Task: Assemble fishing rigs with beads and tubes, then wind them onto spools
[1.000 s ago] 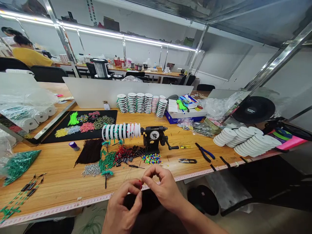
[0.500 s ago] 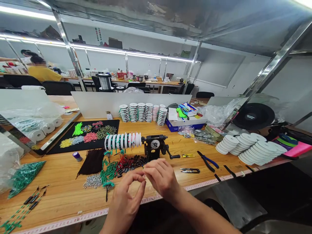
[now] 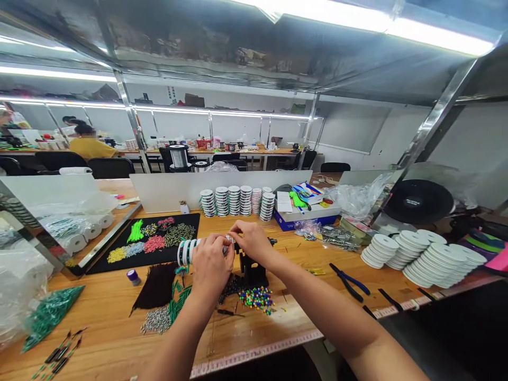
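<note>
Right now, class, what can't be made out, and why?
In the head view:
Anything pinched by the bare left hand or bare right hand: covered or too small.
Black metal machine, upper part: behind the right hand.
White round spools beside it, right end: behind the left hand.
Lettering on the black round disc: too blurred.

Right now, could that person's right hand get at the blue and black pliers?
Probably yes. The pliers lie uncovered on the table, to the right of the right forearm, and nothing seems in the way. But the right hand is up by the white spools, so it would need to turn back.
</note>
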Demonstrator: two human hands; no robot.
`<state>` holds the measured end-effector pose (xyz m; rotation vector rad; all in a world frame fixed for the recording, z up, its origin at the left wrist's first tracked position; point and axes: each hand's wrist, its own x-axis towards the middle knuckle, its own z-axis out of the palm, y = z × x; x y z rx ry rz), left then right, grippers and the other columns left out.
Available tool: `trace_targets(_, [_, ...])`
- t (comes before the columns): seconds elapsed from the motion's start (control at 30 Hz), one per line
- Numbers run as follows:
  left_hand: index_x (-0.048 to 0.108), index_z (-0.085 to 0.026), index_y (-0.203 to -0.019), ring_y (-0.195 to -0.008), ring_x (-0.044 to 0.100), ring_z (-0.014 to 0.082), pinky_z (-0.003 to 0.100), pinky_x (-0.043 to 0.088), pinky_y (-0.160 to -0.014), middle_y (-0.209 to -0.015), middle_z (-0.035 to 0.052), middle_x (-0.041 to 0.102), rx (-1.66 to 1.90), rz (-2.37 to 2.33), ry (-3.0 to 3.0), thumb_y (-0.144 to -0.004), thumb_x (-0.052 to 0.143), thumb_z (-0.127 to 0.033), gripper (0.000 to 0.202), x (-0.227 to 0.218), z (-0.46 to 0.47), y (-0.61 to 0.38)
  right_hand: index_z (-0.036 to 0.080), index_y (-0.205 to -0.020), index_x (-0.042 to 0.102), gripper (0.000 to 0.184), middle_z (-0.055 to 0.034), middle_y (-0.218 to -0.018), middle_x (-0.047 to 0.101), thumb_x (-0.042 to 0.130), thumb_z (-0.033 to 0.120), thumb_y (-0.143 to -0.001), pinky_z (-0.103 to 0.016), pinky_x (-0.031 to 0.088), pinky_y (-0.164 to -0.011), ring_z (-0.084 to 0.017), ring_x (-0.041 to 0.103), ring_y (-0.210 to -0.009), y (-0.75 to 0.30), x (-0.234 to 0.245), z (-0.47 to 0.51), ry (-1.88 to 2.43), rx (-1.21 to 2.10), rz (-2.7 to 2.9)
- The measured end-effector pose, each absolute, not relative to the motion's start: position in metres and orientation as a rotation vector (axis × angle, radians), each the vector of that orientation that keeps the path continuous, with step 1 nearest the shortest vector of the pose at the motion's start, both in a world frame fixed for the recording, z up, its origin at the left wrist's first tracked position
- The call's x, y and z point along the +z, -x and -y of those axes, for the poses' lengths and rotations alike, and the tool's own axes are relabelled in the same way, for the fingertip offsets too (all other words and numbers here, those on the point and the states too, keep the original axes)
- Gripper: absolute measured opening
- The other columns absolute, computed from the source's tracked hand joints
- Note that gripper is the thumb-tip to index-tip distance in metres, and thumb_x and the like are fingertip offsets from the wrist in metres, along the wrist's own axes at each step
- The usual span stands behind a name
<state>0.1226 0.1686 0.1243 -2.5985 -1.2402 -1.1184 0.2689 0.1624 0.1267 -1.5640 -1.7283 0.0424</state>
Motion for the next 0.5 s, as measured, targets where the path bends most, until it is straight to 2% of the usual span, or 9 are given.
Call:
trace_targets(0.17, [0.065, -0.020, -0.077, -0.090, 0.063, 0.0299, 0.040, 0.045, -0.077, -0.090, 0.0092, 0.072, -1.103, 1.263, 2.558, -0.087, 0.057, -0.020, 0.013, 0.121, -0.167, -0.124, 0.018, -0.086, 0.068, 0.008, -0.0030, -0.084, 0.076, 0.066, 0.019, -0.093, -0.024, 0.041, -0.066, -0.016, 0.068, -0.076, -0.269, 0.126, -0.167, 1.577, 0.060, 1.741])
trace_targets(0.5, [0.065, -0.021, -0.073, -0.086, 0.061, 0.0281, 0.039, 0.047, -0.077, -0.087, 0.0084, 0.071, -1.104, 1.181, 2.568, -0.084, 0.061, -0.016, 0.012, 0.117, -0.170, -0.124, 0.019, -0.081, 0.067, 0.015, -0.0055, -0.075, 0.073, 0.062, 0.022, -0.095, -0.026, 0.033, -0.060, -0.019, 0.067, -0.070, -0.269, 0.119, -0.174, 1.636, -0.056, 1.841])
